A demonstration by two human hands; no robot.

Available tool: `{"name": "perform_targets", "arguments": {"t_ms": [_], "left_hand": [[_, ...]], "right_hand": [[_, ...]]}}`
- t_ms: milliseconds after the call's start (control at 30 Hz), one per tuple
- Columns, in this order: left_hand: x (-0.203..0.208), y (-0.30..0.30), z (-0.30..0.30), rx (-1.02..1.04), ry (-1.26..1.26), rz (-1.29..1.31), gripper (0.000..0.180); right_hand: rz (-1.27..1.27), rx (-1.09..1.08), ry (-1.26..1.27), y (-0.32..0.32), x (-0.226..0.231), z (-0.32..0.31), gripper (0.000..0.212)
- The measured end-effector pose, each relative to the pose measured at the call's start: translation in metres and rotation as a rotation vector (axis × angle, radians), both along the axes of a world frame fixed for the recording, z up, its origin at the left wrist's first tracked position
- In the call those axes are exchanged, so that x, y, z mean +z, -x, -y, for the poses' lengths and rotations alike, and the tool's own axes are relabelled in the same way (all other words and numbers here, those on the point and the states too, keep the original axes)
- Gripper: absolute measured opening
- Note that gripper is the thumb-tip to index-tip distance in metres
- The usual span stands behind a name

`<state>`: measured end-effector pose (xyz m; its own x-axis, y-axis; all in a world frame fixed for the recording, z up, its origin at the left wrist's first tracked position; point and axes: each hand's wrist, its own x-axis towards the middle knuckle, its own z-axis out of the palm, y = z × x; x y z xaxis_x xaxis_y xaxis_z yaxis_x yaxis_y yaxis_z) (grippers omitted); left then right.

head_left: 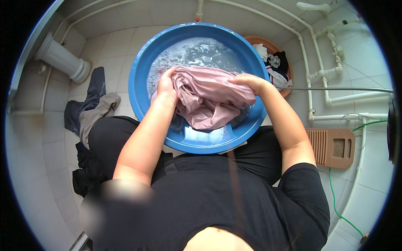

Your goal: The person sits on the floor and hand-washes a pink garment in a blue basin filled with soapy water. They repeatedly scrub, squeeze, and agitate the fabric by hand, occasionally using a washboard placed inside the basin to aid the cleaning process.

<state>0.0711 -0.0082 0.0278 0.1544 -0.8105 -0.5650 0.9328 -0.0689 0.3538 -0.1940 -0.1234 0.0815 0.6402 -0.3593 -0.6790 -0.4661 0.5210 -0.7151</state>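
A wet, dusty-pink garment (213, 96) is bunched between my two hands, above a large round blue basin (140, 62). My left hand (166, 85) grips its left edge, fingers partly hidden by the folds. At the upper right edge, my right hand (251, 82) is closed on the cloth. Soapy water (205, 52) with white foam fills the basin behind the garment. Some dark cloth lies low in the basin, mostly covered by the pink fabric.
An orange-brown tub (289, 67) of mixed clothes stands behind the basin at right. Brown washboard (335, 147) lies near white wall pipes (312, 62) and a green cord (333, 192). Dark trousers (95, 88) and a beige garment (98, 111) lie on the left floor, by a white pedestal (63, 58).
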Motion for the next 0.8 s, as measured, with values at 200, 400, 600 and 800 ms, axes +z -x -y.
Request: {"name": "perform_targets", "arguments": {"t_ms": [200,400,600,800], "left_hand": [[-0.012,0.036,-0.008,-0.413,-0.045,1.381,0.094],[-0.017,0.040,-0.002,-0.793,-0.250,1.696,0.074],[-0.038,0.013,0.009,-0.738,-0.324,1.610,0.056],[-0.052,0.016,0.010,-0.258,-0.103,1.347,0.050]], "right_hand": [[-0.883,0.335,1.051,-0.062,-0.025,0.006,0.054],[-0.372,0.436,1.395,-0.071,-0.086,-0.008,0.054],[-0.290,0.234,0.809,-0.043,-0.136,0.031,0.064],[-0.595,-0.083,0.870,-0.054,-0.144,0.031,0.080]]}}
